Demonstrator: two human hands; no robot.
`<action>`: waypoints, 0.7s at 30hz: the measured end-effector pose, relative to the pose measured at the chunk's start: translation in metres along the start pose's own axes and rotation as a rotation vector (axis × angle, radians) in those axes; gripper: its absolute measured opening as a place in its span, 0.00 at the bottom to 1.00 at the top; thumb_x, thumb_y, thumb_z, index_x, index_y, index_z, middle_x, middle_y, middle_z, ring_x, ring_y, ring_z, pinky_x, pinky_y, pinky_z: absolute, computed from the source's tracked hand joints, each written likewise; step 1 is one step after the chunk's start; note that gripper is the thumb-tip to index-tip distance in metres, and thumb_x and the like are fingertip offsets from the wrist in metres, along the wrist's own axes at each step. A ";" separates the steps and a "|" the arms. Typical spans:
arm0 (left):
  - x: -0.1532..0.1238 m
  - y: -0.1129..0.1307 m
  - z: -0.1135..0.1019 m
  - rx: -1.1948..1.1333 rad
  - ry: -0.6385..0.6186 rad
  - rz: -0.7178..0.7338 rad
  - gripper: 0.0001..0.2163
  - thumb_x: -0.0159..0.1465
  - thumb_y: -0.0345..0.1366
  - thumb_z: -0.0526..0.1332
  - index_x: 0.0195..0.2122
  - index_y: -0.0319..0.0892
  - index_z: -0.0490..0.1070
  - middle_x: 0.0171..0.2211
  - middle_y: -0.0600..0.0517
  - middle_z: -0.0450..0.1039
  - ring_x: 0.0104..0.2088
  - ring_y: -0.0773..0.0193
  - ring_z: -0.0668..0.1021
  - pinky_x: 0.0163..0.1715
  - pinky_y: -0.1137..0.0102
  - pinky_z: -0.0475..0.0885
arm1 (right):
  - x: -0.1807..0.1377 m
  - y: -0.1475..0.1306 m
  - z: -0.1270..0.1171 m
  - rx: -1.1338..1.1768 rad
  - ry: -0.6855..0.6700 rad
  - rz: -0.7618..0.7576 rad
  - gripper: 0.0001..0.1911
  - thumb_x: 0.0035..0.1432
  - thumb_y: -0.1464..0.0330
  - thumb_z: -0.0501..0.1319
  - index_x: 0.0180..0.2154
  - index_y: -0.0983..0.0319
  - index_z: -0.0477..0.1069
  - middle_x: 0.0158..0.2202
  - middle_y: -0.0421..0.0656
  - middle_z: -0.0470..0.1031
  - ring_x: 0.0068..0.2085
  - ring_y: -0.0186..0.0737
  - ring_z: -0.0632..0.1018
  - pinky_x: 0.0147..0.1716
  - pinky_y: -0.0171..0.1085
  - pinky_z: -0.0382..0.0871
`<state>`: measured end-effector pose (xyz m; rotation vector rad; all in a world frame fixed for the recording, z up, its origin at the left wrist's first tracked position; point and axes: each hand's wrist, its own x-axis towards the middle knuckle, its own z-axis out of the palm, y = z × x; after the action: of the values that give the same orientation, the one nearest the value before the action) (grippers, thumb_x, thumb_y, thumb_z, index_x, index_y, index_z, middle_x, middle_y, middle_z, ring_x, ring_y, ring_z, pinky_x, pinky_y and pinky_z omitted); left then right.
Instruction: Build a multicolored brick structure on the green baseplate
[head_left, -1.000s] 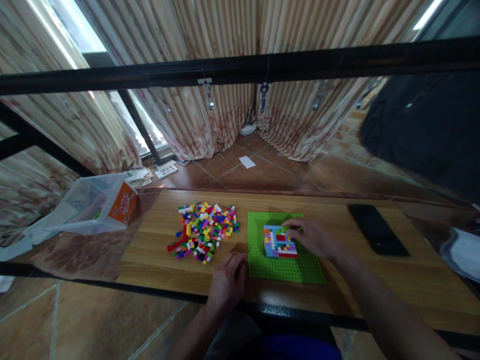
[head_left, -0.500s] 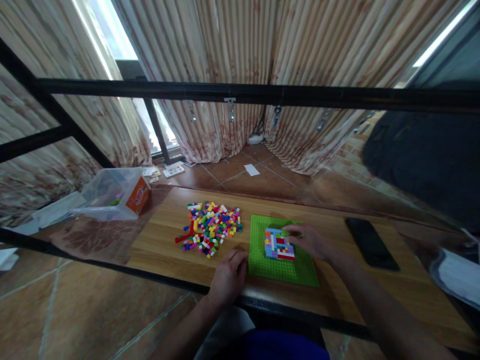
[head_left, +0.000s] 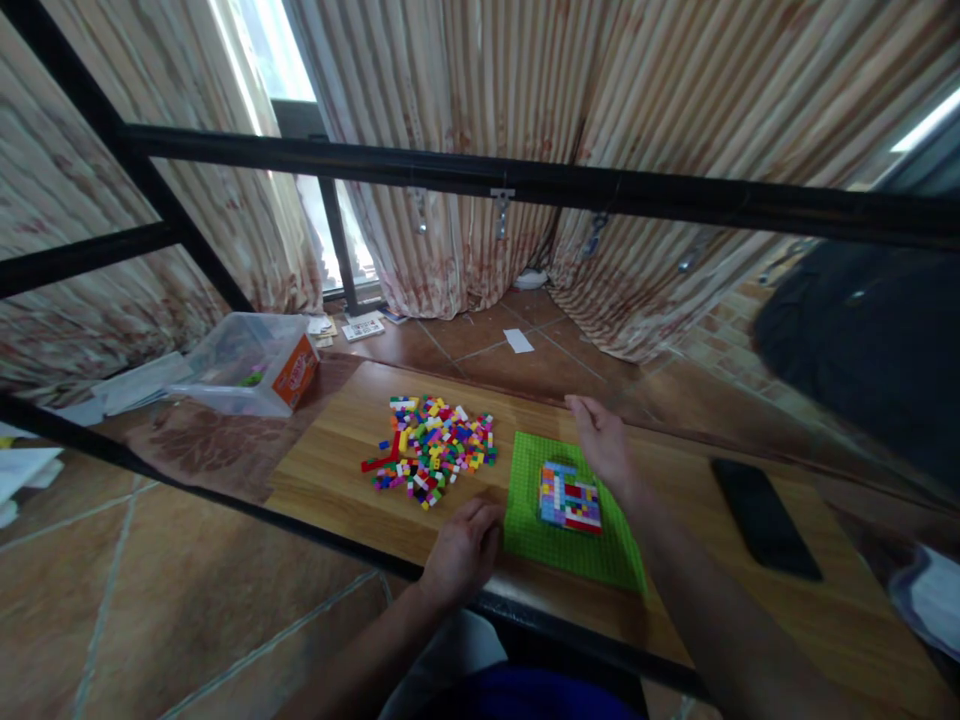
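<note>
We have our right hand (head_left: 602,438) raised over the far right part of a thin, square, bright green studded plastic baseplate (head_left: 529,545), its fingers stretched nearly straight and close together, pointing toward the far edge of the table; it looks open, with nothing visible in its grasp. Our left hand (head_left: 466,548) rests near the front edge of the long, wood-grained tabletop (head_left: 322,475), just beside the baseplate's left side, its fingers loosely curled; we cannot tell whether anything small sits inside the curl. On the baseplate, near its middle, we see a low, roughly square build of small light blue, lilac, red, white and orange plastic bricks (head_left: 570,497), just to the near side of our right hand. To the left of the baseplate, apart from it, we have a loose heap of small multicoloured plastic bricks (head_left: 442,445), with longer red pieces at its left side. A flat, black, rectangular phone (head_left: 765,518) lies to the right of our right forearm, while beyond the table's left end stands a clear plastic bin with an orange label (head_left: 251,365).
</note>
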<state>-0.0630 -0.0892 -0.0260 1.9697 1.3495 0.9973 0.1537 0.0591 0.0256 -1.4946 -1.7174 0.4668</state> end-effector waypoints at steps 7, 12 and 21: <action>0.000 0.004 0.000 0.012 -0.027 0.001 0.10 0.66 0.27 0.53 0.43 0.42 0.72 0.39 0.47 0.74 0.41 0.61 0.77 0.42 0.67 0.73 | -0.012 0.010 0.038 -0.150 -0.161 -0.082 0.24 0.65 0.56 0.46 0.48 0.62 0.72 0.48 0.53 0.76 0.52 0.50 0.74 0.56 0.51 0.63; -0.002 0.004 -0.001 -0.007 -0.025 -0.001 0.11 0.65 0.27 0.53 0.42 0.42 0.72 0.38 0.47 0.74 0.39 0.62 0.76 0.40 0.68 0.73 | -0.013 0.014 0.033 -0.186 -0.127 -0.163 0.25 0.66 0.55 0.44 0.46 0.62 0.72 0.46 0.51 0.77 0.51 0.48 0.75 0.55 0.50 0.64; -0.008 0.005 -0.006 -0.085 -0.011 0.031 0.10 0.64 0.25 0.52 0.39 0.42 0.72 0.36 0.48 0.73 0.38 0.62 0.76 0.38 0.70 0.72 | -0.027 -0.023 0.029 -0.100 -0.067 -0.301 0.17 0.65 0.59 0.49 0.40 0.58 0.74 0.41 0.48 0.78 0.46 0.46 0.76 0.51 0.46 0.67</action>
<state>-0.0665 -0.0980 -0.0204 1.9356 1.2532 1.0397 0.1166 0.0346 0.0162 -1.2704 -2.0028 0.2779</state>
